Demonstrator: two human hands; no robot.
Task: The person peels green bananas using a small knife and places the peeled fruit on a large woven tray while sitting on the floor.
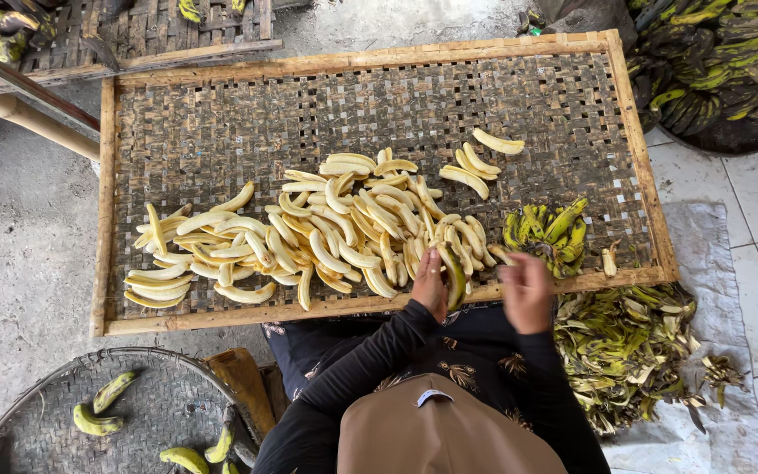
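Nearest the person, at the woven tray's [370, 303] near rim, the left hand [430, 285] closes around 1 partly peeled banana [454, 279], green skin showing. The right hand [526, 292] is blurred just beside it; its grip cannot be told. Right of the tray lies a heap of peels [629, 347]. On the tray's middle spreads the peeled-banana pile [326, 233]; an unpeeled green bunch [550, 233] sits toward its right edge.
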